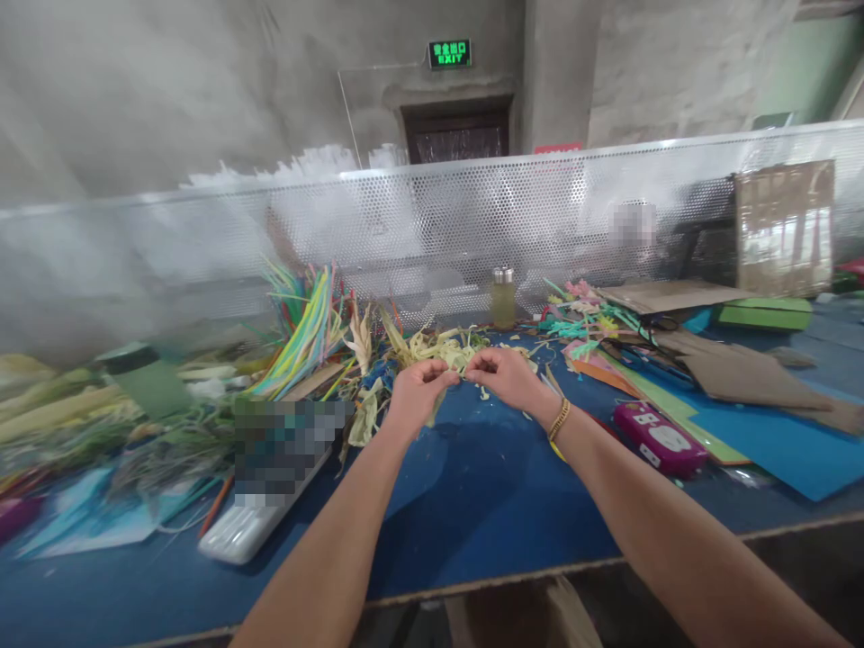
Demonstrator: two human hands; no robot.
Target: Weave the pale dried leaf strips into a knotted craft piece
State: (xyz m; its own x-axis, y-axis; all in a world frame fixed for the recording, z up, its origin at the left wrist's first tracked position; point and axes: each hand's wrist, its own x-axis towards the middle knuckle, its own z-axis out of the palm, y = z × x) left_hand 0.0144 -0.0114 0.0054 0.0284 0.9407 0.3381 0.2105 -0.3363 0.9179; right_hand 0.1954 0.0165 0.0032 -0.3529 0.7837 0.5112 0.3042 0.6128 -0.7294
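My left hand (422, 389) is closed in a pinch over the middle of the blue table (499, 504). A pale yellow-green strip (438, 409), which looks like corn husk, hangs below its fingers. Close beside it, my right hand (503, 378) is also pinched, with its fingertips almost meeting those of the left. A small pale bit shows between the two hands; the fingers hide most of it. Just behind them lies a loose heap of pale husk pieces (432, 346). A gold-coloured bracelet (560, 419) circles my right wrist.
Left of my hands are a bundle of coloured stems (307, 333), a phone-like slab (249, 522) and leafy stuff. A lidded bottle (503, 297) stands behind. To the right lie a purple device (658, 439), blue sheets (776, 441) and cardboard (742, 369). A perforated metal screen (459, 216) borders the back.
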